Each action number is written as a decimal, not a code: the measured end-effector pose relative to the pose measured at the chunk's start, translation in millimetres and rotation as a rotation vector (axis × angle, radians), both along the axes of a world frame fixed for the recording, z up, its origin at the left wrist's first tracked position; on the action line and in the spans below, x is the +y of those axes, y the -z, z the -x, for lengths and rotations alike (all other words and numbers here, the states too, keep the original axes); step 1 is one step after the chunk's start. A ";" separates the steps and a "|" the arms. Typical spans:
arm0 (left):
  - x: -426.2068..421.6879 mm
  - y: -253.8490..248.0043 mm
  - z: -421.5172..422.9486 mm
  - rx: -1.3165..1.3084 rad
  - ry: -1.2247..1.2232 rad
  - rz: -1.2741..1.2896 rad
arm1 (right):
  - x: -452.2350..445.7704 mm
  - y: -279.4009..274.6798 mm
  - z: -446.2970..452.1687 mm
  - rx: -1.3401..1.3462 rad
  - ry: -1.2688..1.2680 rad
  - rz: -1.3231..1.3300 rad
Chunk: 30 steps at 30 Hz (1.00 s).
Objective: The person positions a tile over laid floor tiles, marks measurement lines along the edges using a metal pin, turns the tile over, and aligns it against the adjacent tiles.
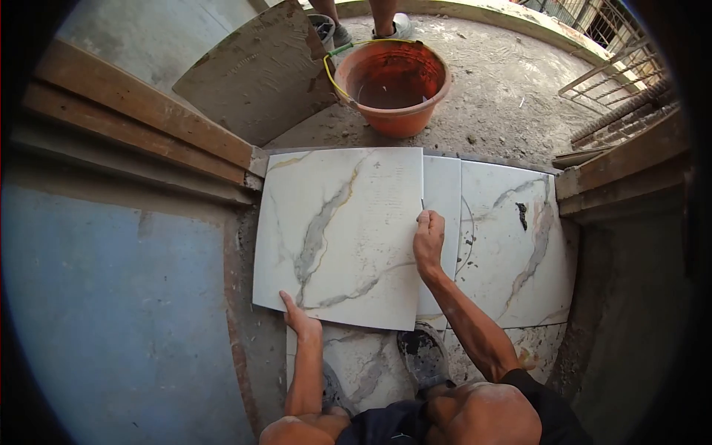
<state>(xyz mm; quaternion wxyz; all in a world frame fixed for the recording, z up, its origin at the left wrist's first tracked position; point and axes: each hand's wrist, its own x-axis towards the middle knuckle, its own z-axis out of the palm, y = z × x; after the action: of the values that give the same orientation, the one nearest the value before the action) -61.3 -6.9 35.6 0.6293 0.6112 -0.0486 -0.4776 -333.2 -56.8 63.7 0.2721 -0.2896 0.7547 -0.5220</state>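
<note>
The marble-look tile [341, 237] is a large, flat, glossy white piece with grey veining edged in ochre. Faint grey specks and smudges dull its right half. It lies on the wearer's side of the orange bucket [397, 122], slightly to the bucket's left, its right edge overlapping a pale tile [439, 185] that shows as a strip below the bucket.

The left hand [302, 319] has its grip on the near edge, farther from the bucket, with the thumb on the top face. The right hand [429, 241] has its grip closed around the right edge, nearer the bucket, thumb uppermost. Both grips are narrow, holding the marble-look tile.

Right of and nearer than the bucket, a veined floor tile [489, 259] carries a dark clump [522, 215] and scattered crumbs. Farthest from the bucket, the wearer's dirty shoes [423, 357] stand on more veined flooring [363, 371], close to the marble-look tile's near edge.

Left of the bucket leans a mortar-smeared board [259, 81]; behind it, another person's feet [400, 27] stand on rough concrete. A wooden frame [148, 111] lower left of the bucket ends close to the marble-look tile's far left corner, crowding it there. Well right of the bucket are a metal grille [612, 78] and a second wooden post [630, 167].
</note>
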 end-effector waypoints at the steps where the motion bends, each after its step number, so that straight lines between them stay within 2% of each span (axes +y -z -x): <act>1: 0.9 -3.9 0.3 0.000 -0.010 0.015 | 0.0 -5.6 0.8 -0.006 -0.008 -0.020; 9: 1.2 11.2 -20.4 0.074 0.033 -0.007 | 0.7 -15.7 6.6 0.010 -0.071 -0.100; 20: -4.4 19.8 -24.5 -0.097 -0.040 -0.108 | 9.3 -8.9 -1.6 0.057 -0.082 -0.074; 24: -5.1 10.4 -15.9 -0.073 -0.043 -0.055 | 12.9 -8.7 -2.0 0.044 -0.111 -0.079; 26: -6.2 -11.6 -5.6 -0.143 -0.144 -0.281 | 13.8 -11.5 -0.5 0.075 -0.119 -0.095; 30: -6.7 5.3 -13.9 -0.129 -0.129 -0.125 | 12.7 -14.5 -3.3 0.059 -0.145 -0.099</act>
<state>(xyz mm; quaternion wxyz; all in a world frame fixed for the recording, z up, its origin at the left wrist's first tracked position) -47.4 -13.6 30.3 0.6147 0.6806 -0.0197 -0.3981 -330.0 -44.1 78.2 0.3006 -0.3449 0.7644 -0.4542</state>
